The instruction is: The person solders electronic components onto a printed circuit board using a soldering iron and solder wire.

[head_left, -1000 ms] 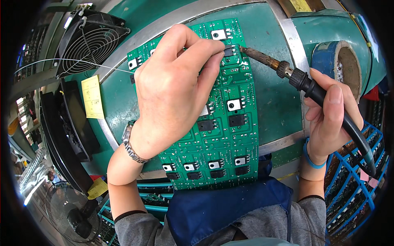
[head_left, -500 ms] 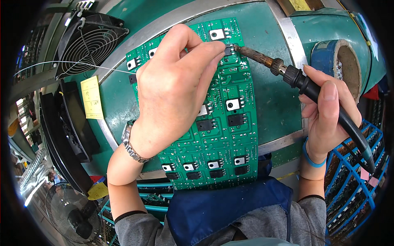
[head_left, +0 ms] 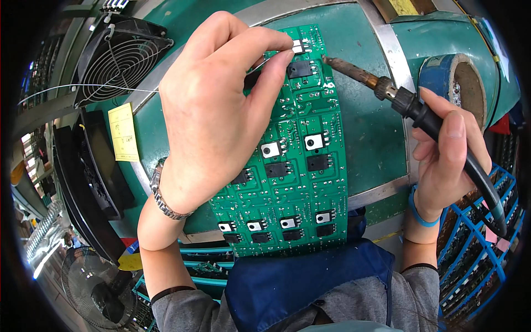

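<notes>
A green circuit board panel (head_left: 310, 193) lies in front of me, carrying rows of black transistors (head_left: 318, 162) and white-faced ones (head_left: 313, 142). Over its far left part, my left hand (head_left: 210, 110) pinches a thin solder wire (head_left: 94, 84) between thumb and forefinger. The hand covers much of the board's upper left. A soldering iron (head_left: 412, 105) is gripped like a pen in my right hand (head_left: 451, 149). Its tip points left, close to the board's upper right edge beside a black transistor (head_left: 301, 69); whether it touches anything I cannot tell.
A black fan with a round grille (head_left: 124, 66) stands at the far left. Near it are a yellow paper label (head_left: 123, 133) and a black bin (head_left: 99, 166). A blue-rimmed tube (head_left: 437, 77) lies right of the iron. Blue racks (head_left: 487, 221) hold boards at lower right.
My left hand has drawn left and slightly away with the wire, uncovering the black transistor. The iron has shifted a little right, its tip leaving the transistor's legs.
</notes>
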A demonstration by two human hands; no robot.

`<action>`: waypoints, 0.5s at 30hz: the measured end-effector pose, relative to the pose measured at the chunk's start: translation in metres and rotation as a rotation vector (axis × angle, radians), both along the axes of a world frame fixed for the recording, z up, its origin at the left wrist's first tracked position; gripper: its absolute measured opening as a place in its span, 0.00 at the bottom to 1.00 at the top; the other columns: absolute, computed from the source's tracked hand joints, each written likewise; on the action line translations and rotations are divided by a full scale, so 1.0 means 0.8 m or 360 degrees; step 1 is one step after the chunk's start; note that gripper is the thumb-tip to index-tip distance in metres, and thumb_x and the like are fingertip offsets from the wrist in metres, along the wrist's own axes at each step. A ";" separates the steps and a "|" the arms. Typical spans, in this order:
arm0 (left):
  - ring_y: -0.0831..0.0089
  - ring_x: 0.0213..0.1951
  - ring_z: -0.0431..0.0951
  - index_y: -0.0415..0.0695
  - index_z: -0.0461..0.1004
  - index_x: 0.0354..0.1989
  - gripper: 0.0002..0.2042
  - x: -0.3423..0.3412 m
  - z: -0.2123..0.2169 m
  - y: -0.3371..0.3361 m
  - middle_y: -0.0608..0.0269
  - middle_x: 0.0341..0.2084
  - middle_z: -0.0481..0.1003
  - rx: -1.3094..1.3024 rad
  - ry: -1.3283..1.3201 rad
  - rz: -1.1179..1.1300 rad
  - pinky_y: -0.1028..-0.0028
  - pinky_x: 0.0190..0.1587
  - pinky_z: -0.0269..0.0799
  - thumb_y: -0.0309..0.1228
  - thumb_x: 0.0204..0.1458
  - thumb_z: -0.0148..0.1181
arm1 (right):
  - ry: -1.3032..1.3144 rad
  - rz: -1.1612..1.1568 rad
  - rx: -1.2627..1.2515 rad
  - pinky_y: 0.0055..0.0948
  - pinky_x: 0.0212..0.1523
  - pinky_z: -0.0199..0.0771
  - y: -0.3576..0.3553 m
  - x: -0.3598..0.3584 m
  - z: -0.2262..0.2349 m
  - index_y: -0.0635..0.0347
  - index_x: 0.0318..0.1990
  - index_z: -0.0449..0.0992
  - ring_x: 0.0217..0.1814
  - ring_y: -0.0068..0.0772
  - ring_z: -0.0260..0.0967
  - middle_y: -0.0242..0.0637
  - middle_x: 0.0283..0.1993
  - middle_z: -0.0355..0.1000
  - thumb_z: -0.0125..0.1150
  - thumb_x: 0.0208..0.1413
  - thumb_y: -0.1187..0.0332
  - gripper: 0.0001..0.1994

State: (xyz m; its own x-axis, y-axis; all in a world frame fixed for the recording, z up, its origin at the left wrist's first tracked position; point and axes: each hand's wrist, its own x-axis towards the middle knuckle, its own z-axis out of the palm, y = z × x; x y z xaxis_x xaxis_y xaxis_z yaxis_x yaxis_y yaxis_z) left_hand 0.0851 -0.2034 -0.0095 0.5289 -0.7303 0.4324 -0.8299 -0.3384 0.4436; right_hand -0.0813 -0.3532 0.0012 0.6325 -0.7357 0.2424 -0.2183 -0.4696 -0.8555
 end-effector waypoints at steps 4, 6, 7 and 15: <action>0.85 0.20 0.59 0.43 0.80 0.33 0.06 -0.003 -0.003 0.000 0.70 0.21 0.67 -0.0035 -0.0033 0.0025 0.83 0.22 0.55 0.22 0.45 0.66 | 0.0044 -0.0038 0.0002 0.09 0.17 0.55 -0.003 -0.003 0.006 0.75 0.39 0.78 0.16 0.12 0.62 0.40 0.28 0.73 0.46 0.61 0.63 0.20; 0.85 0.20 0.59 0.43 0.80 0.33 0.06 -0.003 -0.008 0.001 0.70 0.21 0.66 -0.0024 -0.0043 0.0030 0.83 0.22 0.55 0.22 0.45 0.66 | 0.0037 -0.0006 -0.0020 0.09 0.17 0.55 -0.003 0.003 0.006 0.75 0.39 0.78 0.16 0.12 0.61 0.40 0.28 0.73 0.46 0.61 0.62 0.20; 0.84 0.20 0.60 0.43 0.80 0.33 0.06 -0.003 -0.010 0.001 0.70 0.21 0.66 -0.0032 -0.0027 0.0032 0.82 0.21 0.55 0.22 0.45 0.66 | 0.0029 0.0027 -0.0038 0.09 0.17 0.55 -0.004 0.004 0.005 0.74 0.39 0.78 0.16 0.12 0.61 0.39 0.27 0.73 0.46 0.61 0.62 0.20; 0.84 0.20 0.62 0.44 0.80 0.33 0.07 -0.003 -0.015 0.001 0.69 0.21 0.66 -0.0048 -0.0019 0.0012 0.82 0.21 0.56 0.22 0.44 0.67 | 0.0026 0.0084 0.0011 0.10 0.19 0.54 -0.002 0.012 0.001 0.75 0.40 0.77 0.16 0.12 0.59 0.37 0.22 0.72 0.47 0.62 0.61 0.21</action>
State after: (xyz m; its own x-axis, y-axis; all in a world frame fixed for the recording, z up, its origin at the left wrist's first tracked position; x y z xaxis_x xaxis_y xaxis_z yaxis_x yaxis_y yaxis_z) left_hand 0.0827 -0.2030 -0.0212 0.5288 -0.7128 0.4607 -0.8328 -0.3310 0.4438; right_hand -0.0714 -0.3546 0.0024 0.6742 -0.7029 0.2266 -0.2076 -0.4749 -0.8552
